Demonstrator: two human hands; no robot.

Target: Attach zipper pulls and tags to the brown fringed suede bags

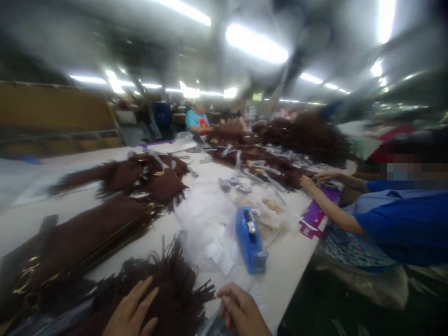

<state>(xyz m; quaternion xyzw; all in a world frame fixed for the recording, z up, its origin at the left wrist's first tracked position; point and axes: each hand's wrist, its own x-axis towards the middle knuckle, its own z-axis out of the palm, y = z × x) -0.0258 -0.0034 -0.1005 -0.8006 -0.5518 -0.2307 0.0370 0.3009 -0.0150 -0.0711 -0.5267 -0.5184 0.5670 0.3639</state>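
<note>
At the bottom of the head view, my left hand [133, 310] lies with its fingers stretched apart on a dark brown fringed bag [171, 289]. The fringe strands spread up and to the right, toward my right hand [241, 308]. That hand is closed, thumb and fingers pinched together beside the fringe tips; what is in them is hidden. A greyish, shiny plastic-like piece [216, 325] shows just below its fingers. Left of my hands lies a flat stack of brown bags [94, 228] with gold zips and metal rings.
A blue tape dispenser [250, 240] stands on the white table [276, 289], beside crumpled clear plastic and white papers [219, 247]. More brown fringed bags [164, 184] lie farther off. At right, a co-worker in blue [395, 228] handles brown pieces near a purple strip [317, 212].
</note>
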